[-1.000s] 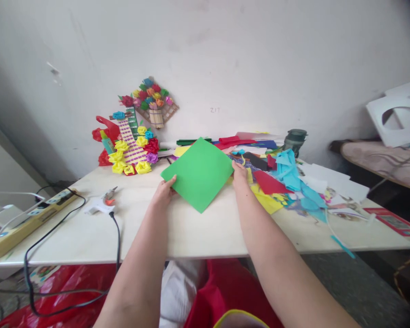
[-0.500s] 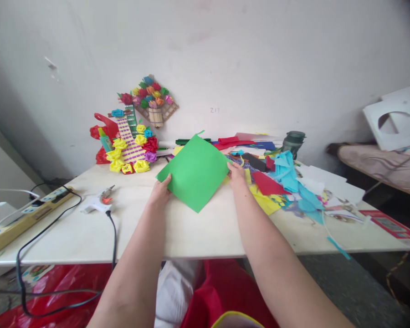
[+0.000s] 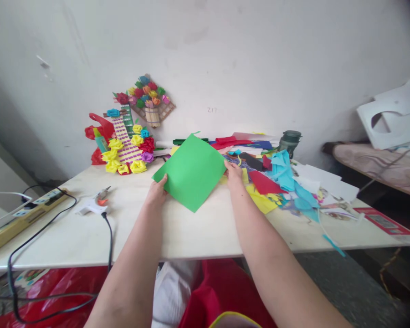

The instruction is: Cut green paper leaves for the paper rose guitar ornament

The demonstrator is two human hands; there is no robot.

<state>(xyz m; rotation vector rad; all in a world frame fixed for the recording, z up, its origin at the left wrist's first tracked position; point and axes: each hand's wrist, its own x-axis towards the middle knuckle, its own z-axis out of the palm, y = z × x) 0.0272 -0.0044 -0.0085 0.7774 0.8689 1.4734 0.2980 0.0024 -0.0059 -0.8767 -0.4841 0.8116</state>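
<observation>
Between my two hands is a square sheet of green paper [image 3: 192, 173], turned so that one corner points at me and one at the wall. My left hand [image 3: 157, 190] pinches its left corner, thumb on top. At the right corner, my right hand [image 3: 233, 172] grips the sheet, its fingers partly behind the paper. The sheet looks flat and is held over the white table [image 3: 198, 237].
A hot glue gun [image 3: 94, 205] with a black cord lies left, near a power strip [image 3: 27, 218]. Paper-flower crafts [image 3: 126, 141] stand at the back left. Coloured paper scraps [image 3: 269, 182] and a dark bottle [image 3: 289, 142] are on the right.
The view has shifted slightly, so the whole scene sits a little further left. Both hands keep their hold on the green paper, which stays nearly still.
</observation>
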